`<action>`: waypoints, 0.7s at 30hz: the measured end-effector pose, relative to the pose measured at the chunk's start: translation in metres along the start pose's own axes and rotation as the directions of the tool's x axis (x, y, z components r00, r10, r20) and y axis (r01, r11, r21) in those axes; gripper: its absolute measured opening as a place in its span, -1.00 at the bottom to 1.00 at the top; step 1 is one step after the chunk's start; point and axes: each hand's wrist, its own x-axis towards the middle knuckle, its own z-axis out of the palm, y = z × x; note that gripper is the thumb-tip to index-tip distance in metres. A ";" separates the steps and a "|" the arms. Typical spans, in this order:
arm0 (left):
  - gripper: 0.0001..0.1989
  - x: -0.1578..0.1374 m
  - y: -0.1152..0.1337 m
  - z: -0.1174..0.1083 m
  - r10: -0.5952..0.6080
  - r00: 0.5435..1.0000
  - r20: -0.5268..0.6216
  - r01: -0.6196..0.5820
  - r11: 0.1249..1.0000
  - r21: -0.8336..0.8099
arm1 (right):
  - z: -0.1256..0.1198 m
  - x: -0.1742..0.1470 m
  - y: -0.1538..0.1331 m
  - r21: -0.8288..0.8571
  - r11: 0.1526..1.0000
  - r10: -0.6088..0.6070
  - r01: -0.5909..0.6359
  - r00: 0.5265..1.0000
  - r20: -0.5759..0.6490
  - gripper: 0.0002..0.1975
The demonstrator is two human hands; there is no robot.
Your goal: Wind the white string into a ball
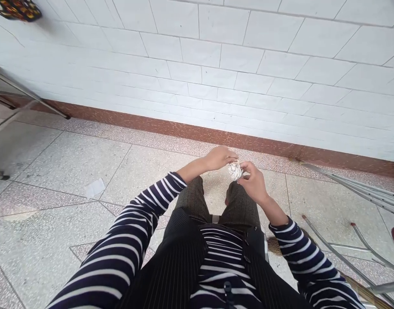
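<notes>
A small white bundle of twisted, cord-like strands (pixel 235 171) is held up in front of my knees, between both hands. My left hand (pixel 220 158) reaches it from the upper left, thumb and fingers pinched at its top edge. On the other side, my right hand (pixel 253 182) grips the bundle's right edge with bent fingers. The strands look wound into a roundish clump, and their exact kind is too small to make out. Both forearms are in striped sleeves.
A white tiled wall with a reddish-brown skirting (pixel 171 128) runs ahead. White paper (pixel 95 189) lies on the speckled floor at left. A metal-framed piece of furniture (pixel 32 98) stands far left. Metal legs (pixel 332 246) and folded metal bars (pixel 354 184) are at right.
</notes>
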 end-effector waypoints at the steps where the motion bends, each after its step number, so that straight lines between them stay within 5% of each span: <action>1: -0.76 -0.003 0.000 0.005 -0.063 0.998 0.020 0.065 0.990 -0.125 | -0.002 -0.003 -0.004 0.114 0.993 0.030 -0.028 0.999 -0.022 -0.67; 5: -0.73 -0.020 0.011 0.031 -0.257 0.966 0.032 0.244 0.866 -0.436 | -0.013 -0.007 -0.012 0.272 0.962 0.044 -0.035 0.999 -0.029 -0.61; 14: -0.76 -0.059 0.039 0.028 -0.255 0.958 0.130 0.286 0.825 -0.488 | -0.007 -0.014 -0.003 0.560 0.814 0.137 -0.155 0.988 0.074 -0.69; 21: -0.67 -0.061 0.039 0.040 -0.334 0.942 0.001 0.308 0.867 -0.391 | -0.005 -0.023 -0.012 0.646 0.739 0.224 -0.192 0.974 0.034 -0.60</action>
